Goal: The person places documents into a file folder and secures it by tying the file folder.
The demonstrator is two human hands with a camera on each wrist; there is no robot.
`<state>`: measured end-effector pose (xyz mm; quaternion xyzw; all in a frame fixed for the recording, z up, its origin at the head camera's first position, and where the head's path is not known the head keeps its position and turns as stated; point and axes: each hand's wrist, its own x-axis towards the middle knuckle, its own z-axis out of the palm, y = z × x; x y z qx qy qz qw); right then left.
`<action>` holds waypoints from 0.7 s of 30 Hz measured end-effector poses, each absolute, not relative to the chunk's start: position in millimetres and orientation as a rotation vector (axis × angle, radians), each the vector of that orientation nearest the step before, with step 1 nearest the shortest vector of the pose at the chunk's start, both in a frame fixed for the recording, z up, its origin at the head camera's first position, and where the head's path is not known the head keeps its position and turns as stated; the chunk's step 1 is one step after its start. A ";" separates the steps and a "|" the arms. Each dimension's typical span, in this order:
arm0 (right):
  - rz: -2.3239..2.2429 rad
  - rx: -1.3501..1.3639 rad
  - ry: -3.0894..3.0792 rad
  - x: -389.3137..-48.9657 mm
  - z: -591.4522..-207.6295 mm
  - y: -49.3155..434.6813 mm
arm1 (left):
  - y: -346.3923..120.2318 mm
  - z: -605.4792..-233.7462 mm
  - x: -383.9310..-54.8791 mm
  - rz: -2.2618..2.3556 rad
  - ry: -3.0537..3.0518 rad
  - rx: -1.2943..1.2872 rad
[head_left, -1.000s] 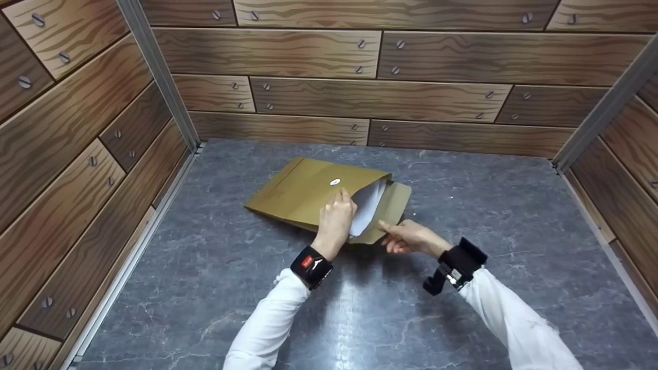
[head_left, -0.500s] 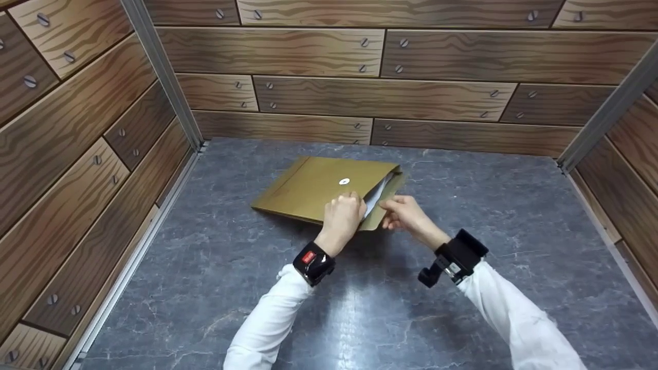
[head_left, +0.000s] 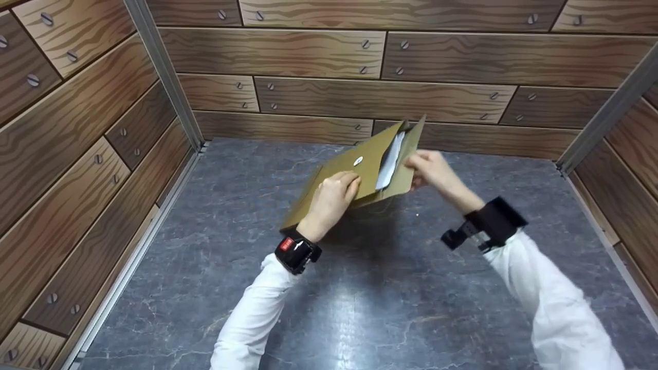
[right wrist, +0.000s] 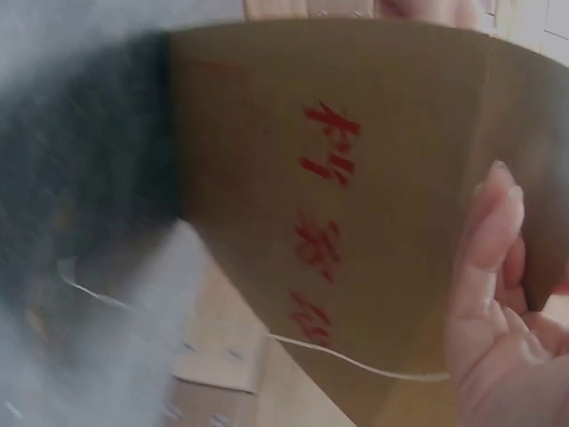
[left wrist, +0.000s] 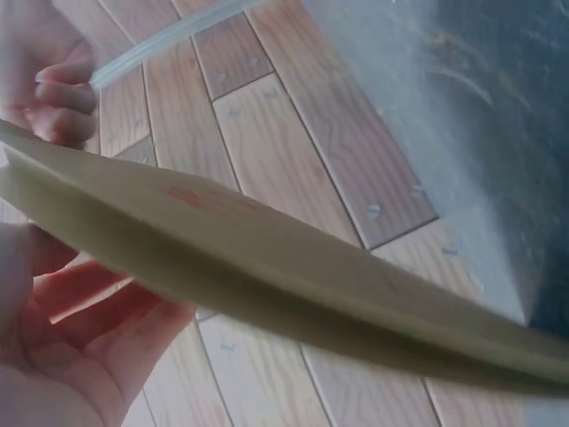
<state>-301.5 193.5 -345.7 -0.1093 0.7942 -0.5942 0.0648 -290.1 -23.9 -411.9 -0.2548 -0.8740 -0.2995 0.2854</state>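
A brown kraft document envelope [head_left: 339, 169] is tilted, its mouth end raised toward the back wall. White papers [head_left: 390, 162] show inside the mouth, and a round white button [head_left: 358, 161] sits on the upper face. My left hand [head_left: 329, 200] grips the envelope's near side edge. With thumb and fingers, my right hand [head_left: 437, 172] pinches the unfolded flap [head_left: 409, 154] at its edge. Red lettering [right wrist: 320, 240] marks the underside in the right wrist view, where a thin pale string [right wrist: 356, 360] trails across it. The left wrist view shows the envelope's thick side edge [left wrist: 267, 276].
A grey marbled tabletop [head_left: 360, 308] lies below the envelope. Wood-patterned panels stand at the back [head_left: 318, 97] and on both sides, joined by metal corner posts [head_left: 169, 77]. Black camera bands circle both wrists, with white sleeves behind them.
Both hands have lifted the envelope's mouth end up and away, turning it steeper. My right hand has moved up and right with the flap. The mouth narrowed midway and now gapes wider.
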 end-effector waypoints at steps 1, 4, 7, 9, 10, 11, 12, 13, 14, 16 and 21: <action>-1.748 -0.359 2.423 -302.8 -334.9 196.0 | -26.3 -410.2 -291.5 -0.810 -2.329 -0.687; -1.635 -0.436 2.476 -306.3 -303.3 201.1 | -32.5 -406.2 -295.8 -0.836 -2.297 -0.693; -1.476 -0.567 2.587 -306.6 -273.5 204.1 | -37.1 -404.0 -299.0 -0.856 -2.281 -0.681; -1.327 -0.669 2.706 -304.2 -255.8 204.4 | -39.8 -403.8 -300.3 -0.863 -2.292 -0.665; -1.239 -0.728 2.770 -302.4 -247.5 204.6 | -41.1 -403.8 -300.8 -0.869 -2.300 -0.657; -1.133 -0.781 2.842 -300.4 -239.8 204.8 | -42.2 -403.9 -301.3 -0.872 -2.308 -0.650; -1.038 -0.833 2.889 -298.1 -232.7 204.9 | -43.3 -404.0 -301.8 -0.873 -2.317 -0.644; -0.957 -0.884 2.911 -295.4 -226.3 205.3 | -44.3 -404.2 -302.6 -0.873 -2.323 -0.637; -0.880 -0.933 2.924 -292.5 -220.7 205.8 | -45.3 -404.5 -303.4 -0.876 -2.323 -0.630; -0.759 -1.035 2.927 -287.7 -212.5 207.8 | -46.7 -405.4 -305.6 -0.886 -2.308 -0.618; -0.619 -1.273 2.917 -280.6 -207.2 218.6 | -48.1 -410.5 -310.6 -0.949 -2.229 -0.587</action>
